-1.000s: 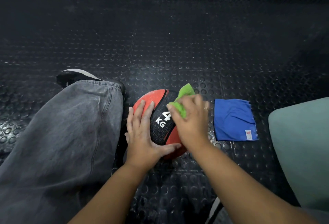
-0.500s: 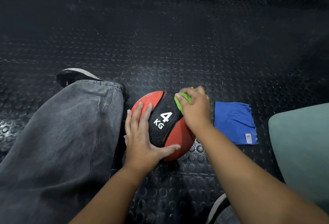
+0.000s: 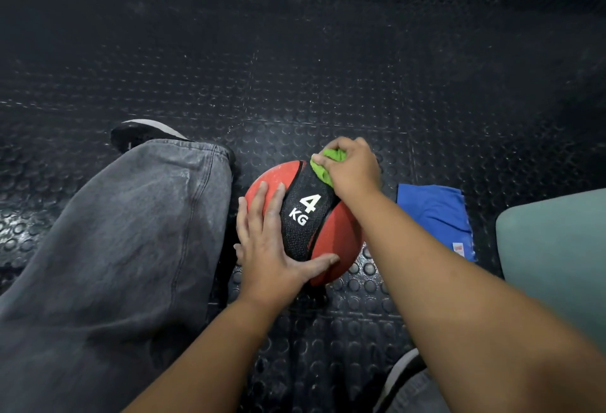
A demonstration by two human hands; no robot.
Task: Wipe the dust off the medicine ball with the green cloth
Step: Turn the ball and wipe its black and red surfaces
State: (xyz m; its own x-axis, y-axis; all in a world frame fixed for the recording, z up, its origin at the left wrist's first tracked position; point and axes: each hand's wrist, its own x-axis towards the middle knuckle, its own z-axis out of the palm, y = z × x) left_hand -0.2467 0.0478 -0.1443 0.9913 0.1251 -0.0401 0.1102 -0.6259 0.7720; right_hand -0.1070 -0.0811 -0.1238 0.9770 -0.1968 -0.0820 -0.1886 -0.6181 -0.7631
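as l hand (image 3: 265, 248) steadies medicine ball (image 3: 334, 242); r hand (image 3: 354, 166) grips green cloth (image 3: 323, 168)

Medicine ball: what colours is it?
The medicine ball is red with a black band marked 4 KG in white; head view.

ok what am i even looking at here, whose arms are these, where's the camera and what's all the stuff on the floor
There is no machine here. These are a person's two bare arms, filmed by one camera worn on their head and looking down. The left hand lies flat on a red and black medicine ball marked 4 KG, which sits on the black studded floor. The right hand grips a bunched green cloth with curled fingers and presses it on the ball's far upper side. A blue cloth lies on the floor to the right of the ball. The grey shape on the left is the person's trouser leg, with a shoe beyond it.
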